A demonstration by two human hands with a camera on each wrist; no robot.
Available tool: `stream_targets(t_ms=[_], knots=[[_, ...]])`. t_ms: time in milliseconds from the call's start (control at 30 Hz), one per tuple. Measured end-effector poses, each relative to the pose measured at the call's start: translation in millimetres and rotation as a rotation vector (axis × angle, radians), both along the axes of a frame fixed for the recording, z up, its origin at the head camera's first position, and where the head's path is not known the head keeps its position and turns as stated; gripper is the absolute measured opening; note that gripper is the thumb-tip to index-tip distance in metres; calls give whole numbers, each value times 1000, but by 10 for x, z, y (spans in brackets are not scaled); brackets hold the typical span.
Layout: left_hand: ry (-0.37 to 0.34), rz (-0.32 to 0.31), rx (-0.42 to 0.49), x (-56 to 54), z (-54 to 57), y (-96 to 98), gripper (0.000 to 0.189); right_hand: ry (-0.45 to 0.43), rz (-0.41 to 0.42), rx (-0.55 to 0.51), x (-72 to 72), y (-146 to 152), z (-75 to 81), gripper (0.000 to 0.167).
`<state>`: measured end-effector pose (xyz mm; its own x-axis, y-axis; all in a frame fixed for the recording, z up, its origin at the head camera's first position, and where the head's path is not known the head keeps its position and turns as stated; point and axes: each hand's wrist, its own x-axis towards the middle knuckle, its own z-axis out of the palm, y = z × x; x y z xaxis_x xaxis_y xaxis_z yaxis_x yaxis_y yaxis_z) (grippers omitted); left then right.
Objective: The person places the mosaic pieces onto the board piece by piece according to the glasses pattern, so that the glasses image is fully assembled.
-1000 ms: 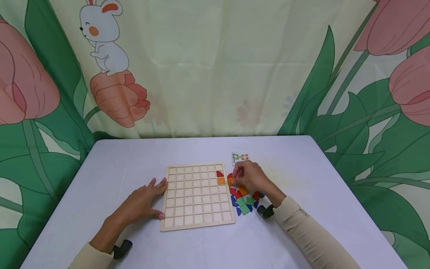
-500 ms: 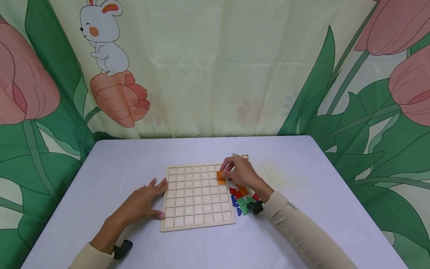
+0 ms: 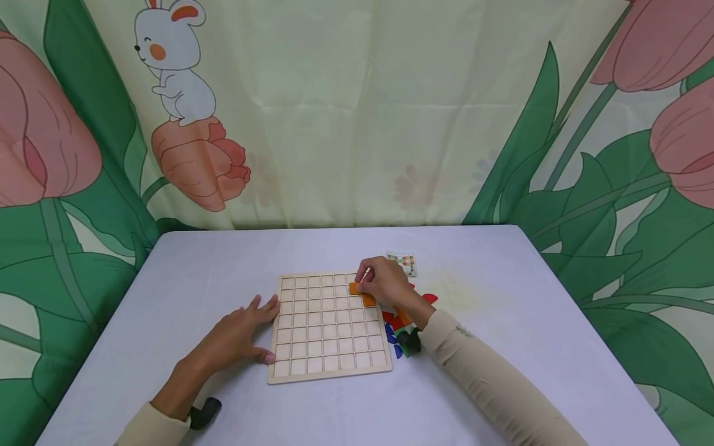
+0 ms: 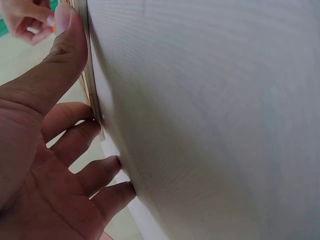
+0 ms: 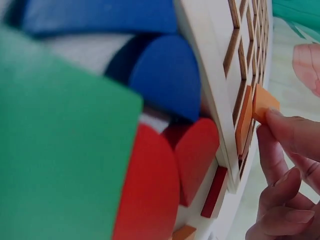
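A wooden grid board (image 3: 318, 334) lies on the white table. My left hand (image 3: 240, 334) rests at the board's left edge, thumb and fingers spread; the left wrist view has the thumb (image 4: 70, 37) along the rim. Over the board's upper right, my right hand (image 3: 385, 282) pinches an orange square tile (image 5: 262, 102) between thumb and fingertips, tilted just above the grid. A second orange tile (image 3: 369, 301) sits in a cell of the rightmost column. The cell above that one is hidden behind my right hand.
Right of the board lie loose pieces: blue rounded ones (image 5: 167, 77), a green square (image 5: 60, 145), red ones (image 3: 429, 298) and orange ones, partly under my right forearm. A small printed card (image 3: 409, 265) lies behind them. A patterned cloth (image 3: 334, 124) hangs behind the table.
My right hand has moved left from the loose pieces to over the board's upper right, bringing an orange tile with it. The left hand stays at the board's edge.
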<state>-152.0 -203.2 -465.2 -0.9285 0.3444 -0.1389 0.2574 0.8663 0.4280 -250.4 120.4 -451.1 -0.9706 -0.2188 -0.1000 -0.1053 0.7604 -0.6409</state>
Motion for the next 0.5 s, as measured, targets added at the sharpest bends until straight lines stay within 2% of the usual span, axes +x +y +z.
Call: stream_targets(t_ms=[167, 500], knots=[[17, -3, -5, -6, -4, 4, 117, 12, 20, 41, -12, -31, 5, 12], [9, -17, -12, -7, -10, -9, 116, 17, 36, 106, -8, -46, -11, 10]])
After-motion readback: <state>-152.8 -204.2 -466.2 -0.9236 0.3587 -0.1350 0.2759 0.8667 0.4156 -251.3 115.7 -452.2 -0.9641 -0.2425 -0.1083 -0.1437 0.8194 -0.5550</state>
